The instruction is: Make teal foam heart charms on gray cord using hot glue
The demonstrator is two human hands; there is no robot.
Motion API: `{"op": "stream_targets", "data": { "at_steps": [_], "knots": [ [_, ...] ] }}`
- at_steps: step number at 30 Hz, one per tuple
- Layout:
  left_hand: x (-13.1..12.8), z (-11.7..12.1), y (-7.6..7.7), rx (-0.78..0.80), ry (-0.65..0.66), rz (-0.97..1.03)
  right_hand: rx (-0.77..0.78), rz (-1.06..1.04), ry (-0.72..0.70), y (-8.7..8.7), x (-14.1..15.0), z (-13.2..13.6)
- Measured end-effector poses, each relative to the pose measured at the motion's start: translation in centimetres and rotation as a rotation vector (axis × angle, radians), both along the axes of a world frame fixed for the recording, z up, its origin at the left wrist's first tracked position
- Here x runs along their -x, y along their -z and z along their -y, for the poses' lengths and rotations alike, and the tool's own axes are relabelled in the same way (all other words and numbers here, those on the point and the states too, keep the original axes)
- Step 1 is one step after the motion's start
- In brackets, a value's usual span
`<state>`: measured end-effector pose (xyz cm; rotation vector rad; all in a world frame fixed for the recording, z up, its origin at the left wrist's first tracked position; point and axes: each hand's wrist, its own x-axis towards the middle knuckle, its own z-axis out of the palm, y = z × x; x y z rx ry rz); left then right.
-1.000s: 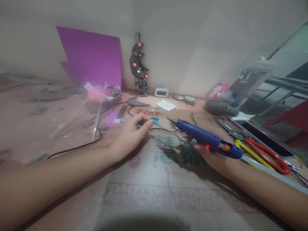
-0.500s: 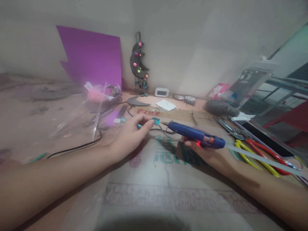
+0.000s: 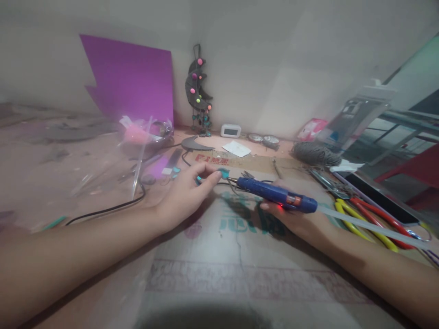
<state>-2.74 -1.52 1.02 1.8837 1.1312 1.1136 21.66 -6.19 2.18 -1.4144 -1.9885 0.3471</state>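
Observation:
My left hand (image 3: 187, 194) rests on a flattened cardboard sheet (image 3: 247, 269) and pinches a small teal piece (image 3: 224, 173) between thumb and fingers. My right hand (image 3: 291, 219) is wrapped round a blue glue gun (image 3: 274, 194) with a red light lit and a white glue stick (image 3: 370, 226) sticking out behind. The gun's metal nozzle points left, its tip right beside the teal piece.
Scissors with yellow (image 3: 356, 221) and red handles (image 3: 380, 214) lie at the right. A black cable (image 3: 109, 210) runs off left. A purple sheet (image 3: 132, 82), a dark crescent ornament (image 3: 197, 89), a small white clock (image 3: 230, 131) and grey yarn (image 3: 313, 154) stand at the back. Clear plastic bags (image 3: 137, 146) lie left.
My right hand has swung the glue gun leftward and lower, bringing its nozzle from well right of the teal piece up to it. My left hand has held still.

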Motion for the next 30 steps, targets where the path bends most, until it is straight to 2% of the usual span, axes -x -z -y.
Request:
{"op": "stream_targets", "data": {
  "at_steps": [30],
  "knots": [
    [-0.07,0.06,0.01,0.049,0.006,0.048,-0.055,0.044,0.042,0.09,-0.03,-0.17]
  ]
}}
